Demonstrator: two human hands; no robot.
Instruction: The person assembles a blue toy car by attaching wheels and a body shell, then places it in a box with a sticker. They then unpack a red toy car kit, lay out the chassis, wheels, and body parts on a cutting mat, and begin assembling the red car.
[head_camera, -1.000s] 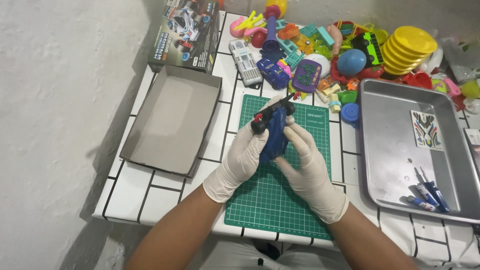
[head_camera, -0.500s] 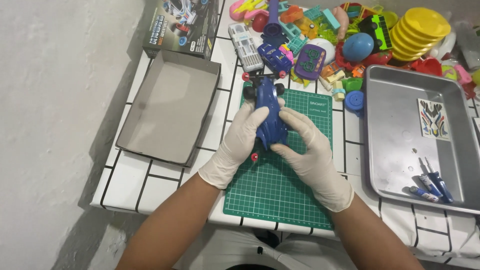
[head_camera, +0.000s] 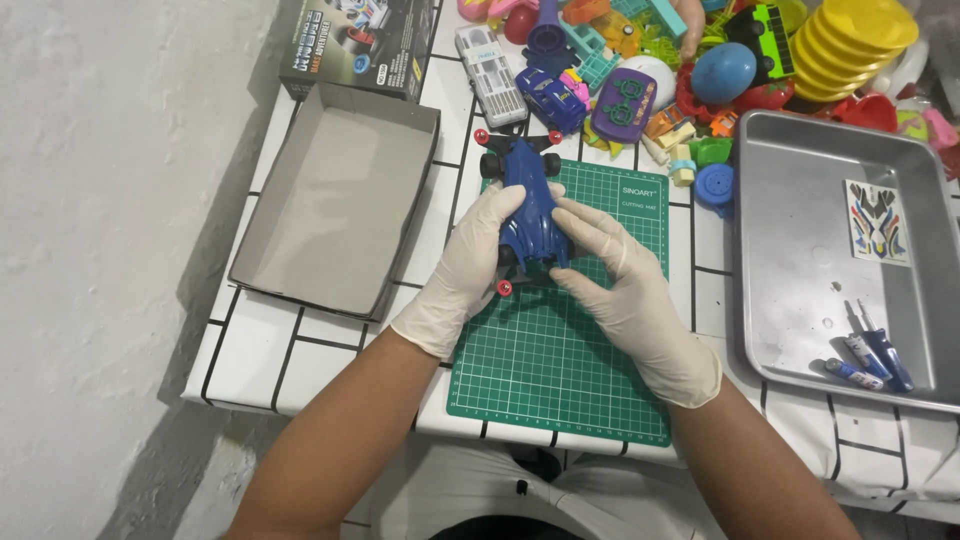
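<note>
A blue toy race car (head_camera: 528, 205) with black wheels and small red rollers lies lengthwise on the green cutting mat (head_camera: 560, 370), nose toward the far edge. Both hands wear pale latex gloves. My left hand (head_camera: 468, 262) holds the car's left flank, fingers curled over the body. My right hand (head_camera: 620, 280) presses on the right side and rear of the body, fingers spread along it. The car's rear half is partly hidden under the fingers.
An empty grey cardboard box lid (head_camera: 335, 205) lies left of the mat, the printed box (head_camera: 358, 45) behind it. A metal tray (head_camera: 800, 270) at right holds a sticker sheet (head_camera: 877, 222) and small screwdrivers (head_camera: 868, 355). A heap of colourful plastic toys (head_camera: 700, 70) fills the back.
The car was held tilted above the mat one second ago. It now lies flat on the mat with both hands resting over it.
</note>
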